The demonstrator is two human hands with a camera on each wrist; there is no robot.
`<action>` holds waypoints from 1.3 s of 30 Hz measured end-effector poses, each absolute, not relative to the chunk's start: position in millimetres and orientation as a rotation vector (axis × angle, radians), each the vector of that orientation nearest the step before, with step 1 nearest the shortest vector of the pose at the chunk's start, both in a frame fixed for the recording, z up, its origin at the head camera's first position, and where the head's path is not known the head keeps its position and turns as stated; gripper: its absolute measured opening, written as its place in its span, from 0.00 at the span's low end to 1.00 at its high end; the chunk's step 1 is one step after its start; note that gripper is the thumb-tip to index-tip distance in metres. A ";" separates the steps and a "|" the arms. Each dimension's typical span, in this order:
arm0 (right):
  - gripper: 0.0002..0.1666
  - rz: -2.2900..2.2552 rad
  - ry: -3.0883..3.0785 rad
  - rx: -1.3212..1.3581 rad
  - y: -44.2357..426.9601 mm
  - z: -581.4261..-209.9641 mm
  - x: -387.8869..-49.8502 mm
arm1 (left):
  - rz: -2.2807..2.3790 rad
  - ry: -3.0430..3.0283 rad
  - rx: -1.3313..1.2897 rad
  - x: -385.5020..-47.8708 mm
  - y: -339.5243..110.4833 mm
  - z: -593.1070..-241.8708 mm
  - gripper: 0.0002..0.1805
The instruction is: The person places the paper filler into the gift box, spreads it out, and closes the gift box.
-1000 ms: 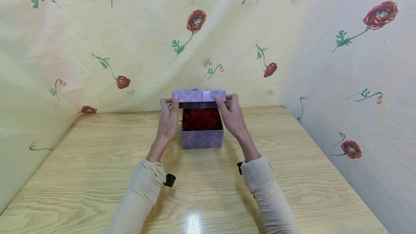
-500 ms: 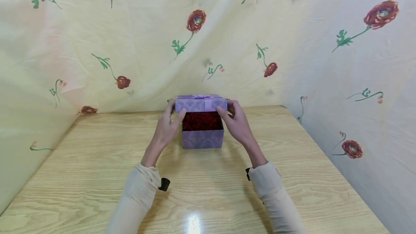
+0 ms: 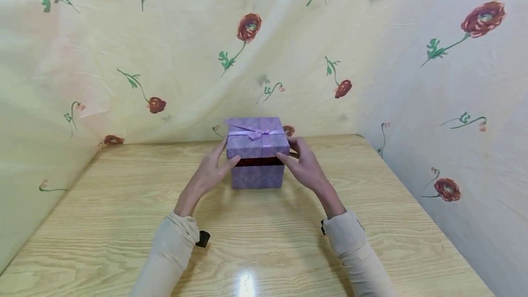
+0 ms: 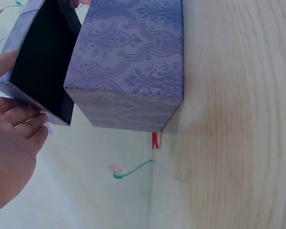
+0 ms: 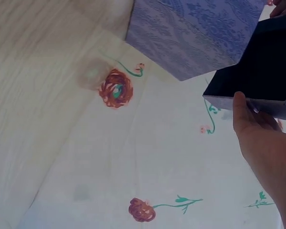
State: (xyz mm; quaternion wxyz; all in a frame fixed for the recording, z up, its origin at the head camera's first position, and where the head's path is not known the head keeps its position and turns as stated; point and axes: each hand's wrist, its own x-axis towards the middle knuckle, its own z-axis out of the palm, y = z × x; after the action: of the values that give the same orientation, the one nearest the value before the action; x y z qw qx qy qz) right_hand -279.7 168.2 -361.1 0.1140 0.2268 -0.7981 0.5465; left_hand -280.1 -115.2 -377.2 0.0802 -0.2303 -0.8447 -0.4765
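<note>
A lilac gift box lid (image 3: 247,150), topped with a ribbon bow (image 3: 256,134), is held level over a matching lilac box (image 3: 257,178). Between them a band of dark red shredded filling (image 3: 259,162) shows. My left hand (image 3: 208,171) grips the lid's left side, thumb at the front. On the opposite side my right hand (image 3: 307,168) holds it, thumb likewise at the front corner. Both wrist views show the lid's black inside, (image 4: 45,62) in the left one, apart from the patterned box wall (image 4: 128,57). The far fingers are partly hidden.
The box stands on a pale wood table (image 3: 255,228) near its back edge. Behind and to the sides hangs a flowered cloth (image 3: 185,49). A small red strip (image 4: 155,140) shows by the box in the left wrist view.
Both hands have brought the lid down and toward me over the box, tipping it level. Its bow and top now show, and most of the red filling is covered. The box has not moved.
</note>
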 end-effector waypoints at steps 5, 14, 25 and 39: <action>0.25 1.531 -2.368 0.683 167.7 -370.3 -281.7 | -1.395 -2.554 -0.729 -282.0 -115.7 -382.2 0.46; 0.26 1.404 -2.395 0.720 168.7 -384.4 -283.9 | -1.374 -2.608 -0.739 -283.0 -115.5 -388.0 0.46; 0.26 1.327 -2.457 0.680 169.3 -389.7 -284.8 | -1.384 -2.639 -0.719 -284.3 -114.8 -394.4 0.48; 0.29 1.339 -2.545 0.623 169.7 -392.3 -282.8 | -1.361 -2.684 -0.718 -288.2 -115.8 -404.4 0.47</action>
State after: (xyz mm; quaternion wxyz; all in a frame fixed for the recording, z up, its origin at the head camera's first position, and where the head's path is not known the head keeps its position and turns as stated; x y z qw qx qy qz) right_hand -282.8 169.7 -392.3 0.0996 0.2107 -0.8605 0.4530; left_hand -288.2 -115.8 -404.4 0.0240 -0.2321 -0.8673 -0.4398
